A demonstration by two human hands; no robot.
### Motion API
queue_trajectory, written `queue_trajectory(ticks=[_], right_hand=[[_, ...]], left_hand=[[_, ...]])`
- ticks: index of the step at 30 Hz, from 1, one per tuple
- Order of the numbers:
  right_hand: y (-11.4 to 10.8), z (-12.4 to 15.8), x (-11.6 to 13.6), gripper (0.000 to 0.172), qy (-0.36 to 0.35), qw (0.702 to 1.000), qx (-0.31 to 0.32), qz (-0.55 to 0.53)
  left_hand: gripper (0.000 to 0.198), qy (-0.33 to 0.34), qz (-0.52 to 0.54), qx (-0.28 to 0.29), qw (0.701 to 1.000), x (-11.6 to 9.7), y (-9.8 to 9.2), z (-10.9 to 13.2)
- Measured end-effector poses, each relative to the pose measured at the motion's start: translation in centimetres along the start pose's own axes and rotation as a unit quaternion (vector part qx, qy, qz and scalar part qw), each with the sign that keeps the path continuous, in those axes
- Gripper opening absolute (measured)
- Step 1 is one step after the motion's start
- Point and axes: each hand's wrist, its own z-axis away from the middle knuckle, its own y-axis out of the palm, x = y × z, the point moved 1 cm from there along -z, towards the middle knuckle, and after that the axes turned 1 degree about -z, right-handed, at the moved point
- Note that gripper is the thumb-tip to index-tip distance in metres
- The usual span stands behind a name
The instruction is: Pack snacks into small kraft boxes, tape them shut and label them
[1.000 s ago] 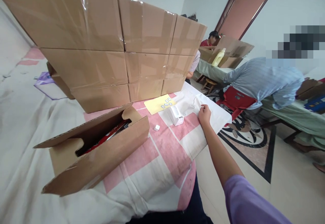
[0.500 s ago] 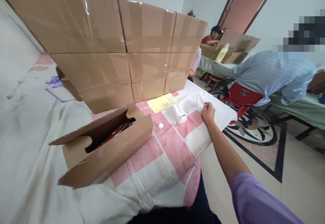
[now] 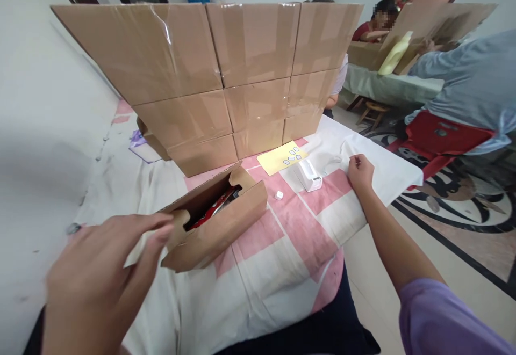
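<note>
- Left hand (image 3: 108, 269) hovers at the near-left end of the open cardboard box (image 3: 229, 239), forefinger and thumb drawn close; I can't tell whether they pinch the edge or just overlap it.
- Over on the right, the right hand (image 3: 360, 171) is at the white sheet (image 3: 397, 175), fingers curled in; any grip there, I can't tell.
- A light touch looks wise: that cardboard would probably bend, and the red packet (image 3: 212, 212) lies inside.
- Mind the small white cube (image 3: 279, 195), near the box, easily knocked, I'd judge.
- Beneath, creased pink-and-white cloth (image 3: 258, 285); behind, a wall of taped cartons (image 3: 258, 49).
- Across the room, a person in light blue (image 3: 471, 81) on a red chair (image 3: 445, 135).
</note>
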Motion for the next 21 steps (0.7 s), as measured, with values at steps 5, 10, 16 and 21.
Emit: queue_trajectory(ticks=[5, 10, 16, 21], right_hand=[[-0.6, 0.6, 0.9, 0.021, -0.025, 1.0, 0.006, -0.008], [-1.9, 2.9, 5.3, 0.02, -0.1, 0.992, 0.026, -0.07], [-4.4, 11.1, 17.3, 0.031, -0.357, 0.847, 0.256, -0.299], [-5.1, 16.0, 24.3, 0.045, -0.329, 0.79, 0.328, -0.401]], left_hand=[[0.022, 0.073, -0.064, -0.107, 0.99, -3.1, 3.6, 0.3], [0.018, 0.14, -0.039, -0.127, 0.981, -5.0, 4.9, 2.7], [0.028, 0.149, 0.061, -0.142, 0.977, -6.0, 5.1, 5.0], [0.018, 0.041, 0.019, -0.177, 0.983, -6.0, 5.1, 5.5]])
